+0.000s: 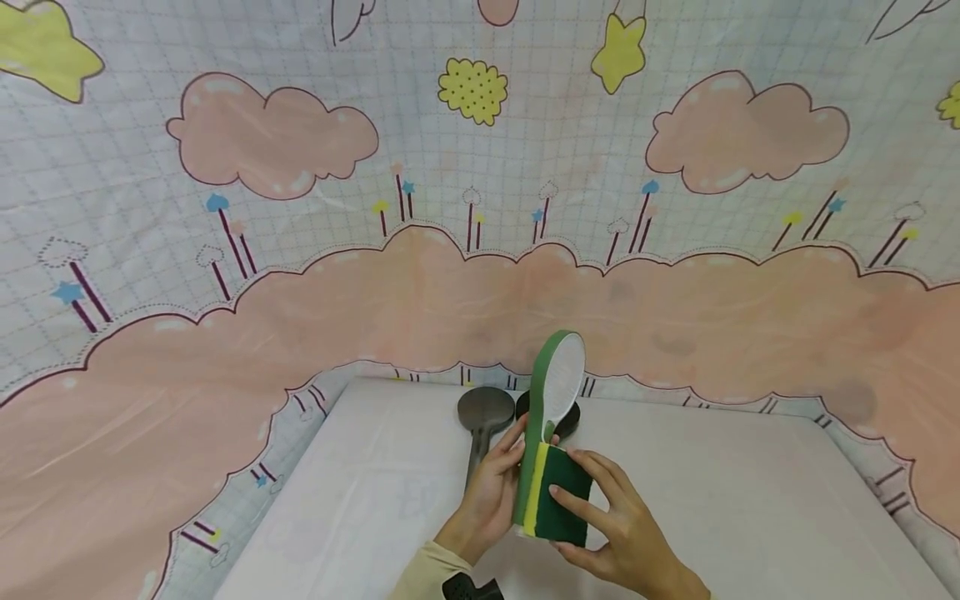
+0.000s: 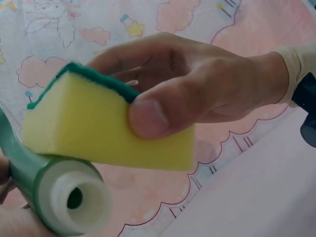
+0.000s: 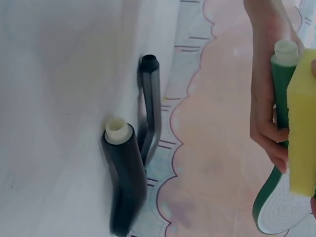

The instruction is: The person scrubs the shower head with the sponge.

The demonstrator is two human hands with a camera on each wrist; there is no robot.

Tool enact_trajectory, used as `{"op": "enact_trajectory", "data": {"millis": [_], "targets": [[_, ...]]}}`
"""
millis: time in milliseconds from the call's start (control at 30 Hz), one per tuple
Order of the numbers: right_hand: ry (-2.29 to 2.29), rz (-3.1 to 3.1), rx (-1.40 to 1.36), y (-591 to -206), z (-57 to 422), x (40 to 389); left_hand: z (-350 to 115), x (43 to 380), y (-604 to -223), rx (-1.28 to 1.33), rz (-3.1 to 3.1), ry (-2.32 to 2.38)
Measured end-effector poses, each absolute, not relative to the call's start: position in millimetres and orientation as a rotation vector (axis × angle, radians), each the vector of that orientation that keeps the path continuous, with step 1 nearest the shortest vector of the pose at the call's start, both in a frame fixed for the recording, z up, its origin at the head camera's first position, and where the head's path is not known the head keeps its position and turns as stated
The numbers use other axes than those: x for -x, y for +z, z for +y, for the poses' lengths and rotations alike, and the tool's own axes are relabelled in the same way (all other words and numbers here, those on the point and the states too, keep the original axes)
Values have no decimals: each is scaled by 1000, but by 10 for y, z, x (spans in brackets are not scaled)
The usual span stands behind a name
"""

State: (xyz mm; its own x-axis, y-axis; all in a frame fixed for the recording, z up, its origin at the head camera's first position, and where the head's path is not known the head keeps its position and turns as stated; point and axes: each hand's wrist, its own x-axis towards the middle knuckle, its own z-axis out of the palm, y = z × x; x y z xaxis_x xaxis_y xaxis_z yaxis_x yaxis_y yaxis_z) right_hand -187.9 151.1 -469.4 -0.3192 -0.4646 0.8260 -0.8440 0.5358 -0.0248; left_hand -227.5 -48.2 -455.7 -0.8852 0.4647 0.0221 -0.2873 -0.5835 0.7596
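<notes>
- White table (image 1: 750, 483): below the fingers and spreading to both sides of them.
- Cloth backdrop (image 1: 480, 308): beyond the fingers, a pink band below a checked field; printed clouds (image 1: 273, 137) and stars (image 1: 621, 54) high above the fingertips.
- Gray shower head (image 1: 486, 410): on the table, just beyond the left fingers.
- Black shower head (image 1: 570, 422): beyond the fingertips of both hands, partly hidden by the green shower head (image 1: 536, 408).
- Left hand (image 1: 491, 496): fingers clamped on the green shower head's handle, its white face above the fingertips.
- Right hand (image 1: 626, 529): fingers spread but clamped on the sponge (image 1: 564, 475), yellow layer toward the handle.
- Cream sleeve (image 1: 427, 571): behind the left fingers, at the wrist.
</notes>
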Motion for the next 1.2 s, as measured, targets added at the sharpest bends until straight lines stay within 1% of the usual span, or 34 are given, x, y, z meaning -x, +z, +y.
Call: {"op": "enact_trajectory", "data": {"millis": [300,700,1000,1200], "targets": [[537,-1965,-1036,-4667,1538,1880,-498,2276,-4590,-317,1210,2424],[552,-1964,-1016,-4672,1585,1926,-526,2265,-4625,-364,1129,2433],[536,-1982,-990,-4691,1630,1963,-532,2265,-4650,-375,1268,2416],[544,-1983,-979,-4715,1665,1987,-481,2266,-4679,-333,1421,2447]]}}
